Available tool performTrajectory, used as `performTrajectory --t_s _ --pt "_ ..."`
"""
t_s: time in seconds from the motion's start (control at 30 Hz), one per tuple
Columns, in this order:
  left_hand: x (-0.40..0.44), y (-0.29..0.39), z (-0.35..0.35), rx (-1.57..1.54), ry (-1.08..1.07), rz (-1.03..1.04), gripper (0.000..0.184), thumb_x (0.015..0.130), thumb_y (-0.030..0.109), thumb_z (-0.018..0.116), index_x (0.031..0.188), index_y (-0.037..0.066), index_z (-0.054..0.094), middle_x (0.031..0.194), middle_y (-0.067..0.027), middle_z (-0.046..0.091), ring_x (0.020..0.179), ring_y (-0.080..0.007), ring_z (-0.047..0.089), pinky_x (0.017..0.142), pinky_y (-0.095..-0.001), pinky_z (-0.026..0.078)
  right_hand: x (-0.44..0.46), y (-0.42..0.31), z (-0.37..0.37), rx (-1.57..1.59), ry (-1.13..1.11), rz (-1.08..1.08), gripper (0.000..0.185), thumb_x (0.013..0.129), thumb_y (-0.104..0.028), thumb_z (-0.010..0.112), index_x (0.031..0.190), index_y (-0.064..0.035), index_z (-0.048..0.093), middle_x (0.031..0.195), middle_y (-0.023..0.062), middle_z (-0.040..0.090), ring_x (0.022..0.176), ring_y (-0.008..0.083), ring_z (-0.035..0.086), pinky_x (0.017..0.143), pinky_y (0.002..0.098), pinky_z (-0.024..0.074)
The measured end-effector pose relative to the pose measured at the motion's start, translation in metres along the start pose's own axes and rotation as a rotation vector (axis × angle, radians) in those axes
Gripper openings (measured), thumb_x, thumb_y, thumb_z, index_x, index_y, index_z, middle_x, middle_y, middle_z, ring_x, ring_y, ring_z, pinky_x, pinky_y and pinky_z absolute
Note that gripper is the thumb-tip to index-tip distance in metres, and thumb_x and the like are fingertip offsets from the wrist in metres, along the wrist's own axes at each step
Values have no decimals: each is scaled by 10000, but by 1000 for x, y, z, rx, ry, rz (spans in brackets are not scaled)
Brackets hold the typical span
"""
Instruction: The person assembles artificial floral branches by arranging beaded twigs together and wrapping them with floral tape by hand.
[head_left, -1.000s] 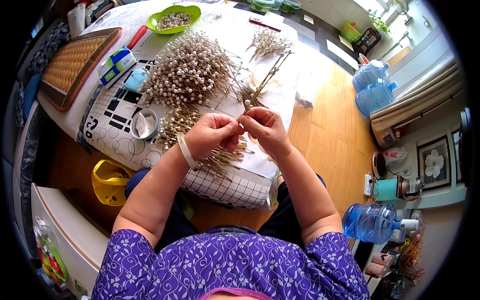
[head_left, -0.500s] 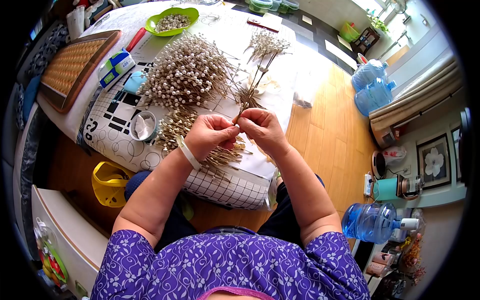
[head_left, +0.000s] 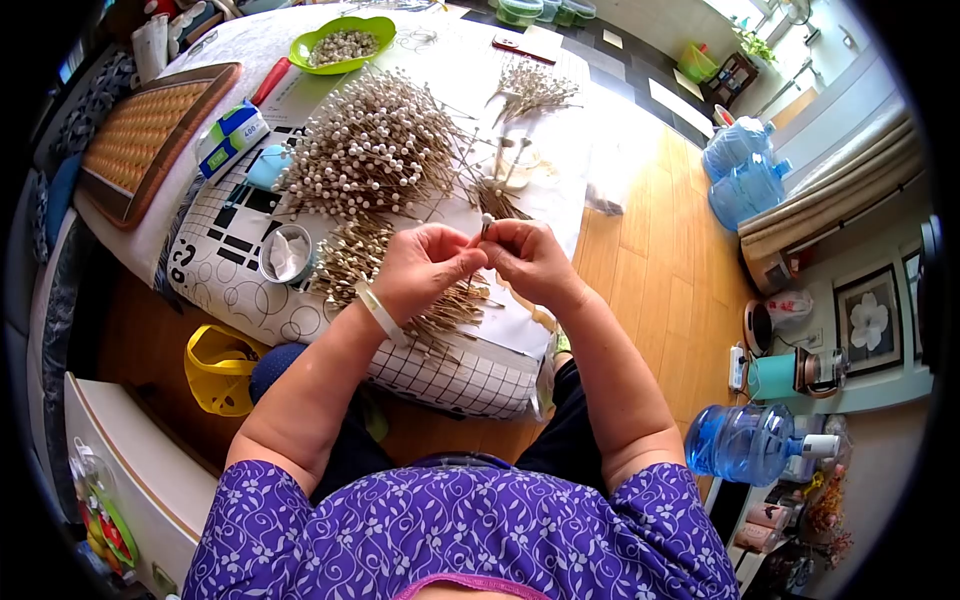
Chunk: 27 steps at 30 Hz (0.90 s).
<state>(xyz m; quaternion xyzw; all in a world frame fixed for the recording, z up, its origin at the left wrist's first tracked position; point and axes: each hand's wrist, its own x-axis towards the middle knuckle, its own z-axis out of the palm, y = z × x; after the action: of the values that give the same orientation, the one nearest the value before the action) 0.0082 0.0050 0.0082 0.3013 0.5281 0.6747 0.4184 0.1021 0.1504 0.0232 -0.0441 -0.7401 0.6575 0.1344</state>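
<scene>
My left hand [head_left: 428, 266] and my right hand [head_left: 528, 262] meet fingertip to fingertip over the table's near edge, both pinched closed. Between them is a thin beaded stem [head_left: 487, 222], its pale tip poking up above the fingers; the rest is hidden by them. Just beyond lies a large heap of white-beaded stems [head_left: 370, 145]. A bunch of stems with small pale tips [head_left: 350, 262] rests beside and partly under my left hand. A smaller bundle of brown stems [head_left: 497, 198] lies directly past my fingertips.
A green bowl of beads [head_left: 345, 45] stands at the back, near a beaded-stem cluster [head_left: 535, 90] and a red phone-like object [head_left: 523, 50]. Left are a tub with white tissue [head_left: 288, 252], a blue item [head_left: 268, 166] and a tissue pack [head_left: 233, 138]. A yellow bag [head_left: 218, 370] sits below.
The dark beaded stem that stuck out away from me above my fingers no longer shows that way; a pale tip now shows at my fingertips. Both hands stay in nearly the same place.
</scene>
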Motion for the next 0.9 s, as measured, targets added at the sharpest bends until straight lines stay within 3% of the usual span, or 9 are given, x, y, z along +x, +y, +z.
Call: performTrajectory --t_s 0.07,0.13,0.2,0.3,0.37,0.63,0.7,0.8,0.9 --pt "1 0 0 132 149 144 221 797 120 638 916 -59 587 793 -67 613 716 -91 575 674 -199 482 1 1 0 -332 -69 42 111 790 -74 566 763 23 612 566 45 540 519 63 439 475 232 379" --pt "-2 0 1 94 103 153 224 813 97 612 968 -64 588 858 -68 606 785 -95 562 729 -201 468 0 -3 12 -378 -36 -99 83 772 -71 574 759 0 615 547 88 522 489 99 448 477 277 395" --pt "0 -4 -5 359 58 291 172 815 54 592 954 -46 607 906 -72 595 835 -106 555 773 -221 460 1 -8 14 -480 -48 -135 63 763 -57 587 771 -2 617 577 91 571 495 98 493 487 280 419" --pt "4 -9 -4 211 115 380 124 809 11 580 917 -29 626 951 -83 581 887 -123 541 785 -234 452 2 -10 16 -235 -76 80 70 746 -63 617 785 -5 623 598 92 599 516 97 539 496 267 437" --pt "6 -10 -3 140 199 459 103 770 -8 618 867 -23 647 922 -95 584 860 -138 545 762 -244 456 3 -7 16 -210 -39 93 83 739 -78 633 779 -5 625 586 86 594 512 88 537 495 263 440" --pt "7 -7 -15 225 170 428 82 739 44 679 795 -3 642 793 -47 582 749 -100 539 681 -198 439 4 -3 14 -359 -25 34 166 745 -144 661 724 12 608 508 57 508 473 61 407 451 255 378" --pt "7 -5 -13 -8 109 324 115 744 66 686 793 -9 614 760 -22 578 673 -73 529 640 -170 436 5 4 18 -280 -32 -21 165 749 -138 649 720 16 599 503 62 489 475 64 393 450 262 371" --pt "9 -7 -13 -58 100 266 128 757 77 678 792 -9 590 765 -22 585 652 -58 528 622 -161 438 4 -2 19 -262 -47 -71 151 750 -121 626 715 21 587 498 70 467 474 70 382 449 268 365" --pt "5 1 -12 -34 75 183 75 793 41 621 841 -13 600 847 -51 600 772 -74 553 701 -195 454 2 -8 18 -324 -48 -63 123 740 -96 611 723 24 586 501 77 470 468 75 387 452 268 371"
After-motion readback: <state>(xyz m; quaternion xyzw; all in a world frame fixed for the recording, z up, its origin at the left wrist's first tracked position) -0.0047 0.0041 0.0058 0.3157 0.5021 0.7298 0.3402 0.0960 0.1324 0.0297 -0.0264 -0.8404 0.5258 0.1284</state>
